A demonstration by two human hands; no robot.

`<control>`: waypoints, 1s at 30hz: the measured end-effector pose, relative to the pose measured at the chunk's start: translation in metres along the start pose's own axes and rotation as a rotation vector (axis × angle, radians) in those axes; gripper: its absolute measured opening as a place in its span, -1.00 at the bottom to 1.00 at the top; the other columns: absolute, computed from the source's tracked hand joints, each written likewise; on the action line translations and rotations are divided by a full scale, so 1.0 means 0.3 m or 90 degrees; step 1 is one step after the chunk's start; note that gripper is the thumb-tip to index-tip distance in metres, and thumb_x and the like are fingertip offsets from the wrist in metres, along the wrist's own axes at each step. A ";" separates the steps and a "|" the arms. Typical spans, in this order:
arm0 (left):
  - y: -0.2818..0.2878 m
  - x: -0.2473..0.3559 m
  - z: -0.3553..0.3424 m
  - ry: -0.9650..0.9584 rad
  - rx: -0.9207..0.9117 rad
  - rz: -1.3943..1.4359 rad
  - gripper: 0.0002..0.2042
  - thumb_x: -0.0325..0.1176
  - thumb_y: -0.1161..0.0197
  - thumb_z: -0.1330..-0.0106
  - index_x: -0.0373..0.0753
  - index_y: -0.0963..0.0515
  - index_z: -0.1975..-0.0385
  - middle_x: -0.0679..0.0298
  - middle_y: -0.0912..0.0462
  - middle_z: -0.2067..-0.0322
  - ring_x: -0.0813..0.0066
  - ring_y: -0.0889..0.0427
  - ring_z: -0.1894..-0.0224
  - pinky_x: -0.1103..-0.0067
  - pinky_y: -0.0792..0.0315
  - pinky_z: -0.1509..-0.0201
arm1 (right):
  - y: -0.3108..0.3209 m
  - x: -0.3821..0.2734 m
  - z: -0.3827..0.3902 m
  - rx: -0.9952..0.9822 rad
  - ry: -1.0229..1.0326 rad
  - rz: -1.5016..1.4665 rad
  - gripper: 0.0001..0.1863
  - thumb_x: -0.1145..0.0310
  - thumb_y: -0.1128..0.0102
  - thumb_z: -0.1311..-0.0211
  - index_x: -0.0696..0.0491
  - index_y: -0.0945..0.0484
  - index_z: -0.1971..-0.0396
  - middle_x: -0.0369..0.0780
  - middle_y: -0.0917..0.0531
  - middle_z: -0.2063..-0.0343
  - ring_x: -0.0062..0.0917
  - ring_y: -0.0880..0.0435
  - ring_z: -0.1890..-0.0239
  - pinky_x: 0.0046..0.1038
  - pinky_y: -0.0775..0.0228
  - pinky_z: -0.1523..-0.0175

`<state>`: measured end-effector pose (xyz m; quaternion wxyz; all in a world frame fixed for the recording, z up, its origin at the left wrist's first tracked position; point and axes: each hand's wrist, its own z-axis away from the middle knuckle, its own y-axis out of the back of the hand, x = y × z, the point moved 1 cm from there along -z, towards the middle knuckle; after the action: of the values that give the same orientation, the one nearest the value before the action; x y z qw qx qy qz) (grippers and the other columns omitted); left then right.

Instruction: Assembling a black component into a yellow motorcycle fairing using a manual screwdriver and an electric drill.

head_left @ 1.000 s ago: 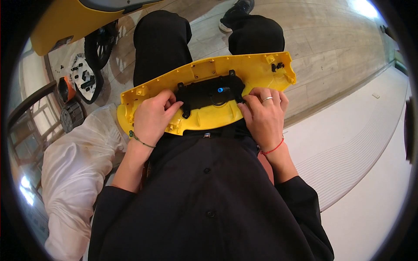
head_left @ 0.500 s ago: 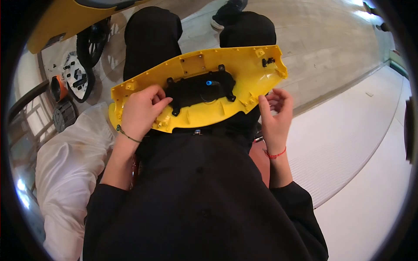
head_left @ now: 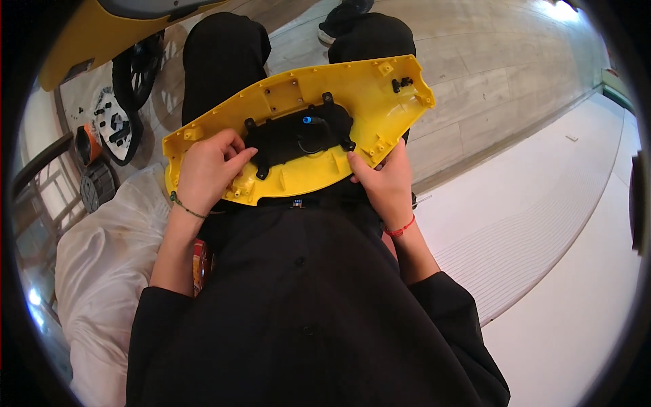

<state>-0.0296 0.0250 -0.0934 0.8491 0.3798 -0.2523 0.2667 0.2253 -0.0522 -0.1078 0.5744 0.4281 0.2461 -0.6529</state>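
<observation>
Open room above black unit, knees beyond

Nothing readable: no legible text, labels, numbers or signs. Small blue-and-silver patch just below yellow panel, too tiny to tell if printed. Red patterned item, further below panel's left part, partly hidden, any markings unclear.

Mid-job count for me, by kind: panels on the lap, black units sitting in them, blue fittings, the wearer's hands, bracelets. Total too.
Yellow panel: 1
Black unit: 1
Blue fitting: 1
Hands: 2 (left hand, right hand)
Bracelets: 2 (green bracelet, red bracelet)
Total: 7
</observation>
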 end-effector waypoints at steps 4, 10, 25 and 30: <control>0.013 -0.004 0.011 -0.068 -0.012 -0.090 -0.83 -0.37 -0.31 -0.15 -0.31 -0.49 0.42 0.31 -0.51 0.69 0.61 -0.47 0.68 0.66 -0.29 0.59 | -0.013 0.004 -0.005 0.041 -0.019 0.031 -0.60 0.45 -0.29 -0.03 0.21 -0.30 0.19 -0.15 -0.61 0.41 -0.56 -0.60 0.58 -0.55 -0.47 0.48; 0.025 0.020 0.032 -0.051 -0.051 -0.072 -0.79 -0.32 -0.32 -0.11 -0.24 -0.46 0.35 0.26 -0.54 0.61 0.37 -0.57 0.56 0.51 -0.39 0.46 | -0.011 0.010 -0.003 0.037 -0.021 0.012 -0.63 0.46 -0.25 -0.07 0.20 -0.32 0.16 -0.18 -0.59 0.40 -0.60 -0.55 0.59 -0.59 -0.43 0.50; 0.011 0.081 0.108 -0.082 -0.076 -0.240 -0.86 -0.29 -0.27 -0.11 -0.21 -0.60 0.44 0.23 -0.54 0.44 0.27 -0.56 0.25 0.42 -0.44 0.22 | -0.005 -0.023 -0.001 -0.027 -0.070 0.014 -0.79 0.51 -0.18 -0.13 0.21 -0.41 0.25 -0.27 -0.56 0.47 -0.71 -0.45 0.68 -0.67 -0.30 0.56; 0.001 0.083 0.092 -0.050 -0.097 -0.264 -0.80 -0.24 -0.33 -0.04 -0.22 -0.57 0.45 0.24 -0.53 0.46 0.30 -0.57 0.32 0.44 -0.42 0.30 | -0.001 -0.023 -0.005 -0.038 -0.072 0.019 -0.79 0.51 -0.17 -0.13 0.21 -0.40 0.25 -0.26 -0.56 0.47 -0.70 -0.45 0.68 -0.66 -0.30 0.57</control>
<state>-0.0179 0.0101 -0.0616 0.9015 0.3686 -0.2206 0.0517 0.2252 -0.0471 -0.1028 0.6097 0.3770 0.2262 -0.6596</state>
